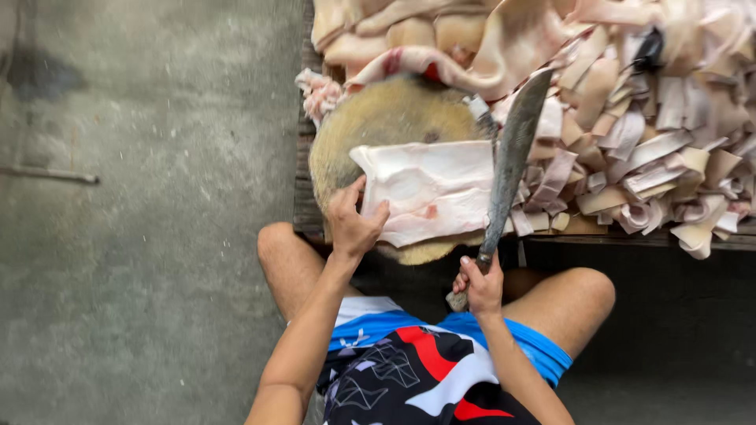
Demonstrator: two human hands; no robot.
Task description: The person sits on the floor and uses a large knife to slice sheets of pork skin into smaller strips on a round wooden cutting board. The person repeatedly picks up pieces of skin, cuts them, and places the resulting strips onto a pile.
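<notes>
Pork skin slab [429, 189], pale and flat, lies on the round wooden chopping block [378, 118] at the near edge of the low table [303, 205]. We see the left hand [353, 220] pressing down on the slab's left end, fingers spread and flat, not gripping. Right hand [479, 285] is clamped tight round the handle of a long cleaver [512, 157], whose blade stands along the slab's right edge, tip pointing away from us. To cut well here, we judge the holding fingers should stay well clear of the blade line and the slab pinned flat. Cut strips [646, 165] pile up right of the block; bigger uncut skin pieces [441, 39] heap behind it. Bare knees and patterned shorts [425, 370] below. Blade edge contact with the slab is hard to tell; the handle is mostly hidden in the fist, and the pile runs off frame.
</notes>
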